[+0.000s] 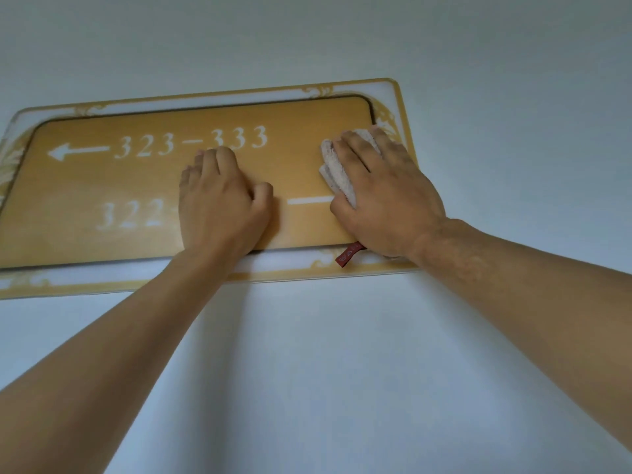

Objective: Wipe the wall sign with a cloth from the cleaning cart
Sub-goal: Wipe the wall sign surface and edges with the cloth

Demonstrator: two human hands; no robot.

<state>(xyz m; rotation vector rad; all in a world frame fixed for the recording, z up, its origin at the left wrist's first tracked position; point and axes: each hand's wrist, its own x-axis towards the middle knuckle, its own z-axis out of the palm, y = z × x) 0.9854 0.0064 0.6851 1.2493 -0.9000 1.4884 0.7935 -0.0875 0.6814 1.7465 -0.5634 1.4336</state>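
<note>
The soft, light, folded white terry cloth (pixel 337 172) is lying right of centre on the rigid golden rectangular wall sign (pixel 143 179); pressing flat suits it. The right hand (pixel 383 196) is pressing it, fingers spread. The left hand (pixel 219 200) is resting flat mid-frame, holding nothing.

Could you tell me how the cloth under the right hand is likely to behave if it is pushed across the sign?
The cloth looks like soft terry bunched under the right hand, so it would probably be floppy and crumple rather than hold shape. Its looped pile likely drags a little on the smooth sign, not slips. It seems light; its red tag hangs loose.
</note>
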